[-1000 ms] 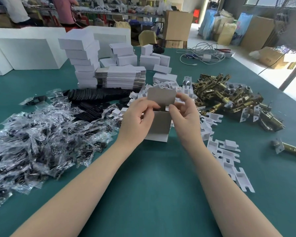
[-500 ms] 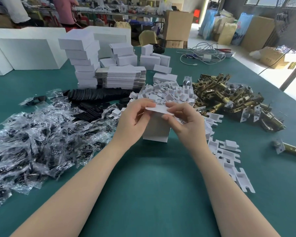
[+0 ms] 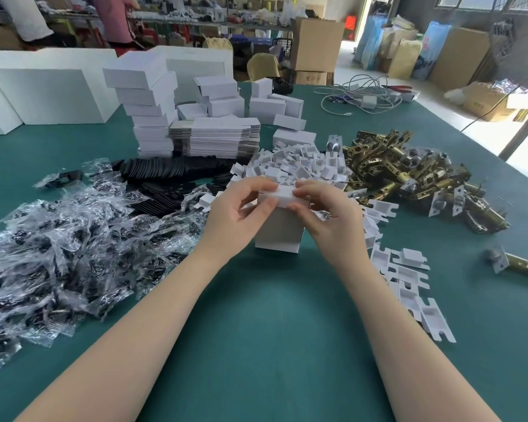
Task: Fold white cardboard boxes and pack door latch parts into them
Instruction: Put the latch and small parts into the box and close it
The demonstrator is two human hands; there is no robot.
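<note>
Box: white cardboard box (image 3: pixel 279 228) stands upright on the green tabletop (image 3: pixel 272 330), centre of my view, between the two hands; its top flap (image 3: pixel 284 196) is folded down over the opening.
Far left: heap of clear plastic packets (image 3: pixel 58 248) with dark contents, spread over the tabletop; I cannot tell what is inside them.
Behind packets: black flat pieces (image 3: pixel 165 178) laid in overlapping rows.
Back left: large white blocks (image 3: pixel 46 92) along the far edge; a tall stack of folded white boxes (image 3: pixel 147 108); beside it a pile of flat unfolded box blanks (image 3: pixel 217 137).
Left hand: left hand (image 3: pixel 241 214) grips the box's left upper edge, thumb on the near face, fingers curled over the flap.
Right hand: right hand (image 3: pixel 326 214) pinches the flap's right end, fingertips on top, thumb below.
Hands together: both clamped on the same box, fingertips close over the flap.
Behind box: heap of white cardboard inserts (image 3: pixel 299 169), touching the back of the box as far as I can see.
Right of box: more inserts in a loose row (image 3: pixel 409 287) running toward me.
Right: pile of brass-coloured door latch parts (image 3: pixel 409 175), near the insert heap; one single latch (image 3: pixel 518 266) lies well apart at the right edge.
Back right: tangle of white cables (image 3: pixel 360 92) on the tabletop.
</note>
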